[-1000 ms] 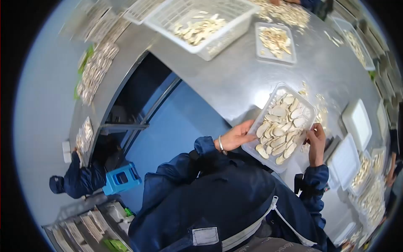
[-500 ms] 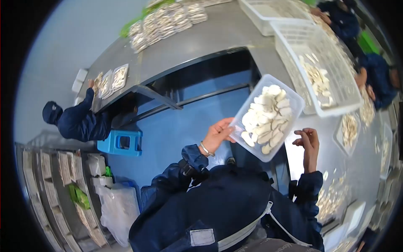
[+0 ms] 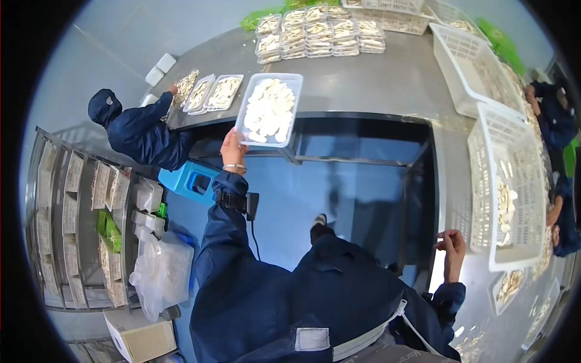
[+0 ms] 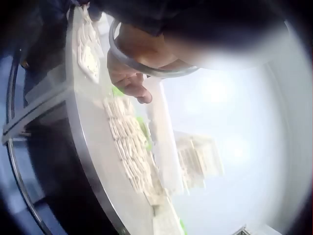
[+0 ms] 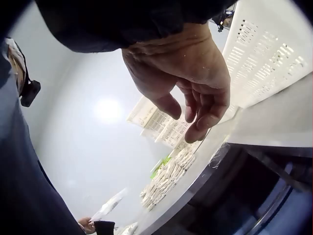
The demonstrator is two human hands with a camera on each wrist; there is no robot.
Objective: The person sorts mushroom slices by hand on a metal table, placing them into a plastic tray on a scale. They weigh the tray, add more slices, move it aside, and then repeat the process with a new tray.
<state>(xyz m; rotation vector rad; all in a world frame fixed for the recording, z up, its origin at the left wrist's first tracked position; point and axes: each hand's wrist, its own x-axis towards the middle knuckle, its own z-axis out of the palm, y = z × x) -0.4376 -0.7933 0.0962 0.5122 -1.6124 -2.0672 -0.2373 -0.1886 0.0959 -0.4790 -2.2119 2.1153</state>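
Observation:
In the head view my left hand [image 3: 233, 151] grips the near end of a clear plastic tray [image 3: 241, 128] filled with pale sliced pieces [image 3: 270, 109]. The tray is held up in front of the far table's edge. The left wrist view shows the left hand [image 4: 131, 81] with its thumb and fingers at the tray's white side [image 4: 166, 142]. My right hand [image 3: 452, 249] is raised by the right-hand table, holding nothing, its fingers loosely bent. In the right wrist view the right hand's [image 5: 188, 81] fingers hang down, with nothing between them.
Filled trays [image 3: 224, 92] and stacked packs [image 3: 319, 36] stand on the far metal table [image 3: 387, 78]. White baskets [image 3: 525, 260] line the right table. A person [image 3: 136, 130] works at left beside a blue stool [image 3: 192, 181]. A rack [image 3: 71, 224] stands lower left.
The view has turned left toward the far table. My left hand has carried the tray left and forward. The right hand has let go of the tray and now stands well apart from it.

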